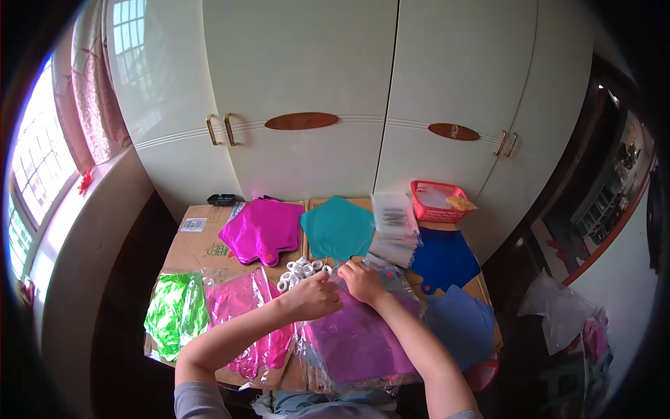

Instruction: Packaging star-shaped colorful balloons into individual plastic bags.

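Between my arms lies a flat purple foil balloon (359,342) with clear plastic bags around it. My right hand (361,282) bends over its far end, fingers curled together; what they grip is hidden. Just to the left, my left hand (315,298) is closed, its fingertips turned toward the right hand, and I cannot make out what is in it. A pile of small white rings (296,271) sits right beyond the left hand. Farther back are a magenta star-shaped foil balloon (258,227) and a teal one (338,227), both lying flat.
Bagged green (174,314) and pink (241,300) foil lie left; dark blue (447,258) and light blue (460,325) foil lie right. Clear packets (393,220) and a red basket (438,216) stand behind. Cardboard (188,248) covers the table, which is against a white wardrobe (300,63).
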`<act>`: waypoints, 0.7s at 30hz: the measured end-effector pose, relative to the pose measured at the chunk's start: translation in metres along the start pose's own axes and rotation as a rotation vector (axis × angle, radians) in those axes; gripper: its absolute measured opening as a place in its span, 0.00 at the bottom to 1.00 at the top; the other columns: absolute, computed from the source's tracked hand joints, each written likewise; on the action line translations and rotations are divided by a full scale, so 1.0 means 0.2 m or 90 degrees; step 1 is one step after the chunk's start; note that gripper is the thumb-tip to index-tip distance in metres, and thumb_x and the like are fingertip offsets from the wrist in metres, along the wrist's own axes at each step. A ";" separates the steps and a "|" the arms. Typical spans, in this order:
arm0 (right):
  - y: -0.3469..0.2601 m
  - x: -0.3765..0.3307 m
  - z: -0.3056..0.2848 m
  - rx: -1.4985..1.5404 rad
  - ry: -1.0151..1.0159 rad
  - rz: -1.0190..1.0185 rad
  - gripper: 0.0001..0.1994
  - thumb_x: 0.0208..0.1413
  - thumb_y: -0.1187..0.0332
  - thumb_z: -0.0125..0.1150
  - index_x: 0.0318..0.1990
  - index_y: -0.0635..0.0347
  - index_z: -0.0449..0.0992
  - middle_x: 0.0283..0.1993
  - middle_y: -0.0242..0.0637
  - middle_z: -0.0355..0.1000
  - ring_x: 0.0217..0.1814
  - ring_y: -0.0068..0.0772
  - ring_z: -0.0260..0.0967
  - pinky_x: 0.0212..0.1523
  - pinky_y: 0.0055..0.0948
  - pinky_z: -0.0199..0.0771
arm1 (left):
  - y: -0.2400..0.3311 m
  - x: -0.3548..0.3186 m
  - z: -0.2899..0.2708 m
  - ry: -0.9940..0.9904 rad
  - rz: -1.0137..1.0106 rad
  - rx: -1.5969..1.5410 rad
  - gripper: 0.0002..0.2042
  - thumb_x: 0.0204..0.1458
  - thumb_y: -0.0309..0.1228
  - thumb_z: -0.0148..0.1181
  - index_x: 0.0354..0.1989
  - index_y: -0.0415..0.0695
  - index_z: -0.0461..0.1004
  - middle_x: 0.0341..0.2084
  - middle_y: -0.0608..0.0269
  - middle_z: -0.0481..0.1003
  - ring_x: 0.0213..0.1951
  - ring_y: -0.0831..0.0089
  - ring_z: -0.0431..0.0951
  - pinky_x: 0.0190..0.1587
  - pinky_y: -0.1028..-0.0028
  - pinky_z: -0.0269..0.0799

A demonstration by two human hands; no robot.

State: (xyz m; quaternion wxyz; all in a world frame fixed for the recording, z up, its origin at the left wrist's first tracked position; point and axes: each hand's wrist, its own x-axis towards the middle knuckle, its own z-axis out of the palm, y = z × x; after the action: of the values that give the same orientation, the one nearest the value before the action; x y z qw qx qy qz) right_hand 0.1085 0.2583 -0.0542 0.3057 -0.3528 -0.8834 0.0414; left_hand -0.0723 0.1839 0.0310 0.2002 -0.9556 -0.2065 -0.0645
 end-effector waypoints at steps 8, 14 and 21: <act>0.01 0.00 -0.02 -0.030 0.007 -0.048 0.04 0.54 0.67 0.51 0.32 0.55 0.69 0.33 0.34 0.68 0.34 0.39 0.72 0.30 0.38 0.74 | 0.01 -0.38 -0.30 0.030 -0.058 -0.100 0.06 0.45 0.32 0.57 0.33 0.53 0.75 0.32 0.75 0.75 0.47 0.76 0.72 0.51 0.66 0.60; -0.02 0.00 -0.04 -0.049 0.057 -0.094 0.04 0.52 0.67 0.54 0.33 0.56 0.70 0.34 0.34 0.68 0.36 0.39 0.71 0.36 0.39 0.71 | 0.01 -0.54 -0.20 0.159 -0.327 -0.309 0.11 0.46 0.30 0.61 0.40 0.52 0.76 0.40 0.71 0.77 0.44 0.74 0.76 0.52 0.60 0.60; -0.24 -0.02 -0.35 0.016 -0.006 -0.054 0.10 0.49 0.70 0.58 0.41 0.55 0.71 0.42 0.33 0.68 0.46 0.39 0.66 0.48 0.38 0.63 | 0.18 -0.22 -0.40 0.135 -0.149 -0.171 0.10 0.45 0.31 0.58 0.38 0.46 0.75 0.41 0.65 0.76 0.48 0.72 0.73 0.48 0.69 0.63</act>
State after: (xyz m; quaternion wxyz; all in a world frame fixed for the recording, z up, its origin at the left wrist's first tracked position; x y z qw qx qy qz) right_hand 0.1230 0.2096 0.0138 0.3074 -0.3113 -0.8983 0.0411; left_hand -0.0998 0.1044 0.0828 0.0826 -0.9309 -0.2838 -0.2145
